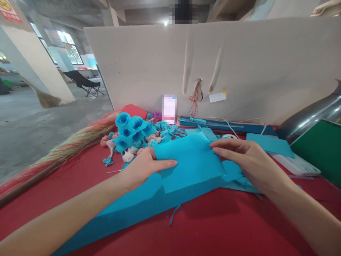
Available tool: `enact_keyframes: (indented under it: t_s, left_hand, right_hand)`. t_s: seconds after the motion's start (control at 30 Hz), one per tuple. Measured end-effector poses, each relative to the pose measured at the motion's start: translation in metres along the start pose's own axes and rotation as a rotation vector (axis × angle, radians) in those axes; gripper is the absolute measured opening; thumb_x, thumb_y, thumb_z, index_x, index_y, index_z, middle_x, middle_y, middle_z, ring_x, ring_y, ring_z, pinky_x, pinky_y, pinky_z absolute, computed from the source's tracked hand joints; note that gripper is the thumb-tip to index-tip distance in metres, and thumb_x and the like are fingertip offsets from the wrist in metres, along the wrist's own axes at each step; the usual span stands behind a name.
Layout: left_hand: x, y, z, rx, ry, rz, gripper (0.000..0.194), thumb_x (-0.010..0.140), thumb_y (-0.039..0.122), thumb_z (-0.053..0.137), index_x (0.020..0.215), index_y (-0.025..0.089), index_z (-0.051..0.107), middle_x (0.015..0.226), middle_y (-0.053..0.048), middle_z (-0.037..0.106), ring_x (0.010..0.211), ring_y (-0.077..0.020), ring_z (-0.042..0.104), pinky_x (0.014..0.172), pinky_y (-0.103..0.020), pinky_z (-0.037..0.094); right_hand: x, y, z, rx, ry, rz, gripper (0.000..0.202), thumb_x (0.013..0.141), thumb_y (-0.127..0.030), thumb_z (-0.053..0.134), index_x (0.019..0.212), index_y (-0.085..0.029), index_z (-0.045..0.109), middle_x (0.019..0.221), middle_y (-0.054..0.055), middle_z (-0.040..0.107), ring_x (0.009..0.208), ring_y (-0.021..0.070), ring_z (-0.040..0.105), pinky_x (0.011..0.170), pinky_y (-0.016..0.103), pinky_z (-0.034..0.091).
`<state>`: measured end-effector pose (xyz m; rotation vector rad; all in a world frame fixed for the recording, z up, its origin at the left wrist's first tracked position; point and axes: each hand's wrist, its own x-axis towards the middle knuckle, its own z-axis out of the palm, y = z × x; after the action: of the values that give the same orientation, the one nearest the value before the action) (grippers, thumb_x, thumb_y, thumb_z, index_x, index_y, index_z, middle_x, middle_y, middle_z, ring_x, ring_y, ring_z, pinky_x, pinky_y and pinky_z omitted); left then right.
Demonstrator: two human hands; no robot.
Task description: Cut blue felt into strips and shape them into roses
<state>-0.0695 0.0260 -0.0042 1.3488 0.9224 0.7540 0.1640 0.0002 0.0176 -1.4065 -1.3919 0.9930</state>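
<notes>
A squarish piece of blue crepe paper (190, 160) is held up between both hands, tilted above a long blue paper strip (149, 201) on the red table. My left hand (145, 165) grips its left edge, thumb on the front face and fingers behind. At the upper right edge, my right hand (239, 153) pinches the paper between thumb and fingertips. Just beyond the left hand is a cluster of blue paper flowers (130, 129). Blue paper scraps (237, 177) lie beneath the right hand.
Pink and white paper blooms (129, 155) surround the flower cluster. A bundle of red and pale strands (71, 144) runs along the left table edge. A whitish board (149, 64) stands behind, with a phone-like bright screen (169, 108). A white power strip (297, 165) lies right, beside a green board (322, 149).
</notes>
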Motion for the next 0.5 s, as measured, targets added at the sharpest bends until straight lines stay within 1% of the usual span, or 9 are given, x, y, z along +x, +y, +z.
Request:
enact_keyframes:
  t_s: [0.07,0.13,0.23,0.27,0.33,0.37,0.4,0.43,0.5]
  left_hand:
    - [0.001,0.000,0.001,-0.059,-0.028,0.026,0.018,0.065,0.028,0.073,0.075,0.016,0.065,0.072,0.000,0.066,0.073,-0.0178,0.063,0.065,-0.029,0.053]
    - [0.001,-0.001,0.002,-0.082,-0.049,0.038,0.015,0.066,0.026,0.073,0.074,0.017,0.065,0.071,0.001,0.066,0.072,-0.0161,0.063,0.064,-0.026,0.053]
    - [0.002,-0.003,0.004,-0.078,-0.049,0.013,0.017,0.065,0.028,0.074,0.067,0.015,0.064,0.067,0.000,0.065,0.068,-0.0155,0.062,0.064,-0.026,0.053]
    - [0.002,-0.003,0.004,-0.080,-0.051,0.001,0.018,0.065,0.029,0.074,0.068,0.015,0.064,0.069,-0.001,0.065,0.070,-0.0163,0.062,0.066,-0.027,0.053]
    - [0.000,-0.002,0.003,-0.077,-0.074,-0.005,0.024,0.065,0.033,0.074,0.080,0.016,0.065,0.080,-0.002,0.067,0.079,-0.0190,0.062,0.073,-0.031,0.052]
    - [-0.001,0.000,0.001,-0.059,-0.112,-0.003,0.031,0.064,0.035,0.074,0.088,0.018,0.064,0.087,-0.003,0.067,0.085,-0.0205,0.062,0.076,-0.032,0.051]
    - [-0.003,0.002,-0.002,-0.028,-0.175,-0.002,0.039,0.063,0.038,0.075,0.094,0.019,0.063,0.092,-0.004,0.066,0.090,-0.0221,0.060,0.079,-0.033,0.049]
    - [-0.004,0.004,-0.005,0.011,-0.262,-0.004,0.047,0.060,0.044,0.075,0.098,0.020,0.062,0.095,-0.004,0.066,0.094,-0.0239,0.059,0.080,-0.034,0.048]
    - [-0.006,0.008,-0.010,0.085,-0.476,-0.017,0.062,0.055,0.061,0.070,0.098,0.018,0.062,0.094,-0.007,0.065,0.096,-0.0276,0.056,0.079,-0.034,0.047]
  right_hand:
    - [-0.001,0.001,-0.001,-0.071,-0.014,-0.020,0.028,0.064,-0.050,0.067,0.077,-0.025,0.072,0.086,0.003,0.068,0.080,0.0190,0.059,0.063,0.026,0.046]
    - [-0.001,0.003,-0.002,-0.105,-0.041,-0.028,0.030,0.067,-0.052,0.064,0.079,-0.026,0.073,0.090,0.003,0.069,0.083,0.0203,0.059,0.065,0.027,0.046]
    - [0.000,0.005,-0.002,-0.064,-0.073,0.013,0.030,0.068,-0.052,0.064,0.080,-0.026,0.073,0.087,0.003,0.069,0.076,0.0191,0.060,0.061,0.028,0.047]
    - [0.000,0.005,-0.002,-0.033,-0.078,0.030,0.029,0.067,-0.051,0.065,0.079,-0.026,0.073,0.084,0.003,0.069,0.074,0.0184,0.060,0.061,0.027,0.047]
    - [0.000,0.003,-0.004,0.036,-0.097,0.062,0.025,0.066,-0.047,0.068,0.078,-0.026,0.073,0.081,0.003,0.069,0.072,0.0171,0.060,0.061,0.026,0.048]
    - [0.000,0.002,-0.006,0.070,-0.109,0.077,0.023,0.066,-0.046,0.068,0.077,-0.026,0.073,0.078,0.002,0.069,0.069,0.0161,0.060,0.060,0.026,0.047]
    - [-0.001,0.001,-0.008,0.096,-0.134,0.096,0.022,0.066,-0.045,0.069,0.077,-0.026,0.073,0.075,0.002,0.069,0.066,0.0152,0.059,0.059,0.025,0.047]
    - [-0.001,-0.001,-0.010,0.108,-0.181,0.118,0.021,0.066,-0.044,0.069,0.076,-0.026,0.073,0.073,0.002,0.068,0.063,0.0145,0.058,0.058,0.025,0.047]
    - [-0.001,-0.003,-0.012,0.065,-0.320,0.153,0.020,0.067,-0.042,0.068,0.075,-0.025,0.073,0.070,0.002,0.068,0.061,0.0140,0.057,0.057,0.025,0.045]
